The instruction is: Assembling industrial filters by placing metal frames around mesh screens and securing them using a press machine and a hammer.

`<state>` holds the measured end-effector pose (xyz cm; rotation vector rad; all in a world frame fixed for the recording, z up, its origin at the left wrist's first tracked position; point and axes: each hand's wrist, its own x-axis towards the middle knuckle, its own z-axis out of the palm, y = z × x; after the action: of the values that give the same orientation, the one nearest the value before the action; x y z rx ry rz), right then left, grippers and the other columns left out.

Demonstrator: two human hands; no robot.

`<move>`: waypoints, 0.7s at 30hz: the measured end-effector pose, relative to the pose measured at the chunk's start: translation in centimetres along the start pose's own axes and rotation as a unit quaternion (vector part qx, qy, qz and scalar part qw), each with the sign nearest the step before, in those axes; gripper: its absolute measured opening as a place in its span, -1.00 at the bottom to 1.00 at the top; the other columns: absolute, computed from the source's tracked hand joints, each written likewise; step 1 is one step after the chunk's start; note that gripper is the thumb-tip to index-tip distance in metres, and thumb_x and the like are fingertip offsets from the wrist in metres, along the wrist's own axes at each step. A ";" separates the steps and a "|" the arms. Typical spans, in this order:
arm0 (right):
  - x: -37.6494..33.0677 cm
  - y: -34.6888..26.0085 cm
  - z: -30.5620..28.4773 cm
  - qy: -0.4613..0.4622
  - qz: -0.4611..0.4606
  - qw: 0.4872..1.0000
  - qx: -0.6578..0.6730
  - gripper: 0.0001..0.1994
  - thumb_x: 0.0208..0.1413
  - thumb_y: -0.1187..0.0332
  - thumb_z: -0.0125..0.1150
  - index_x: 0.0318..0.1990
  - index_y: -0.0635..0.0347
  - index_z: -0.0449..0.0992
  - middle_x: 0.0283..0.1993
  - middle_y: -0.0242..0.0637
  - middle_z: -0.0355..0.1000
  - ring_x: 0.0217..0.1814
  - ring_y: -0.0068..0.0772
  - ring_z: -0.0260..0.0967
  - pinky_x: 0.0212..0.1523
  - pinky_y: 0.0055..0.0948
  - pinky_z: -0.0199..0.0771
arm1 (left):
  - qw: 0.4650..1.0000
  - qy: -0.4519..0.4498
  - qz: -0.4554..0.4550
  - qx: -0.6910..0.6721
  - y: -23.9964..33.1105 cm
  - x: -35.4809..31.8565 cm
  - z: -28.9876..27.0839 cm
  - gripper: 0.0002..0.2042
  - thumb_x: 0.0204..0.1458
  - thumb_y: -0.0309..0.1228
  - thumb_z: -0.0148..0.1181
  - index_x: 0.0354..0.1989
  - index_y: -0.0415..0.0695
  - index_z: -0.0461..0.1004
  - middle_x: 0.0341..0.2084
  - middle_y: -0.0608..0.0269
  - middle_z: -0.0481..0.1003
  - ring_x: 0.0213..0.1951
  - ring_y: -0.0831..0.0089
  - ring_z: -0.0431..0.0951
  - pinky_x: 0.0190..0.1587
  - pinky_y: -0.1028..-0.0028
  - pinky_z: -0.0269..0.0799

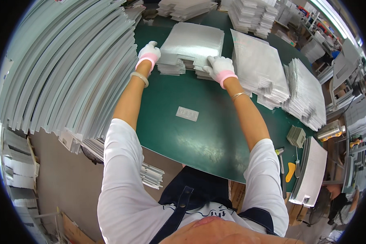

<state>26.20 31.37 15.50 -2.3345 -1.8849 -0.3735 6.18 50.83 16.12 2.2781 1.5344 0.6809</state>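
Observation:
A stack of clear plastic sheets (195, 38) with notched front edges lies on the green tabletop in front of me. My right hand (220, 67), in a white glove with a pink cuff, is at the stack's front right corner, its fingers closed on the edge of the top sheet. Beside the front left corner is my left hand (149, 53), gloved alike, with fingers curled; whatever they may hold is hidden. A small translucent rectangular plate (187, 114) rests on the table between my forearms.
Tall rows of grey-white panels (73, 69) stand along the left. More stacked sheets (260, 65) lie to the right, others at the back. By the right table edge are a yellow-handled tool (290, 172), a screwdriver (297, 168), a small block of plates (296, 136) and ribbed panels (311, 171).

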 end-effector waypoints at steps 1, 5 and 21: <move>0.1 0.1 0.1 0.006 -0.012 1.000 0.000 -0.69 0.02 0.08 0.11 -0.27 0.14 0.47 -0.29 -0.16 0.47 -0.20 -0.13 0.43 -0.19 -0.18 0.35 | 1.000 -0.004 -0.021 -0.004 -0.1 0.2 0.1 -0.60 0.00 -0.34 -0.09 0.06 -0.05 0.35 0.01 0.12 0.39 0.06 0.16 0.37 0.14 0.36 0.22; 0.6 0.8 0.5 -0.008 -0.025 1.000 -0.016 -0.71 0.05 0.12 0.07 -0.28 0.17 0.43 -0.36 -0.14 0.48 -0.28 -0.07 0.45 -0.23 -0.12 0.36 | 0.996 -0.074 -0.012 -0.040 0.7 0.9 0.7 -0.57 0.04 -0.28 -0.05 0.12 -0.11 0.29 0.08 0.09 0.34 0.13 0.17 0.30 0.18 0.39 0.15; -0.1 -0.4 -0.2 0.003 0.019 0.999 0.035 -0.64 0.00 0.05 0.11 -0.23 0.16 0.44 -0.26 -0.08 0.44 -0.12 -0.08 0.36 -0.15 -0.18 0.38 | 0.977 -0.182 -0.083 -0.067 1.1 3.2 0.5 -0.42 0.00 -0.13 -0.05 0.18 -0.22 0.18 0.16 -0.05 0.21 0.16 0.03 0.24 0.16 0.28 0.14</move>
<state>25.80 31.31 15.64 -2.3180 -1.8169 -0.3064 8.31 53.35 16.95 2.0113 1.4318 0.2888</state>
